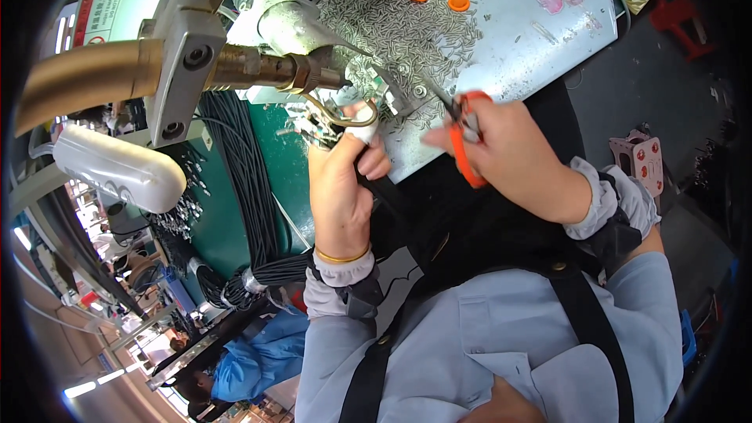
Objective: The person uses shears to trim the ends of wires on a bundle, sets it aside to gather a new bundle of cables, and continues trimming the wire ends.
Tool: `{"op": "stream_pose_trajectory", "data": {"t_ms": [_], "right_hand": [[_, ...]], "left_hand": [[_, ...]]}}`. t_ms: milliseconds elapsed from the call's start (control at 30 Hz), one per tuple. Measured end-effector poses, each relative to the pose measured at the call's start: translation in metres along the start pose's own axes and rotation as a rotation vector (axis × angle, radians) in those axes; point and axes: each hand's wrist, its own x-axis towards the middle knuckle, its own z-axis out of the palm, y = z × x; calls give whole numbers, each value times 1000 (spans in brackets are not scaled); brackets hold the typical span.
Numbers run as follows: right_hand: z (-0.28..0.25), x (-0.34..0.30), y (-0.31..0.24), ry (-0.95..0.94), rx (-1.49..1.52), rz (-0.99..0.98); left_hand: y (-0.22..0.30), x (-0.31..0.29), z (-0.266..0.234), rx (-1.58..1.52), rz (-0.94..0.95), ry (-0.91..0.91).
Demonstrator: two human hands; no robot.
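Observation:
My right hand (513, 141) is wrapped round a pair of scissors with orange handles (464, 158). The dark blades point up and left over loose metal pins. My left hand (343, 188) is raised with fingers curled, close beneath the brass nozzle (313, 73) of a machine. White wrapping (362, 127) covers one of its fingertips, and a bent brass tube (345, 119) passes in front. Whatever its fingers pinch is too small and hidden to make out. A small metal fixture (392, 98) stands between the two hands.
Many small metal pins (368, 12) cover the light work plate (540, 47), with two orange rubber pieces (459, 3) among them. Bundled black cables (247, 180) lie on the green table (211, 227). A white cylinder (117, 168) hangs at left. Someone in blue (262, 356) sits lower left.

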Motion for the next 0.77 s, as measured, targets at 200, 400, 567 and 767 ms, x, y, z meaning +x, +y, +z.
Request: {"op": "stream_pose_trajectory", "data": {"t_ms": [200,400,567,767], "right_hand": [[9,41,2,64,114,14],[9,53,1,-49,176,113],[12,52,3,1,161,43],[14,52,6,17,170,10]], "left_hand": [[9,16,-5,55,-31,-61],[13,20,-12,65,-48,-95],[13,17,-9,94,-12,-106],[11,17,-13,129,7,-86]]}}
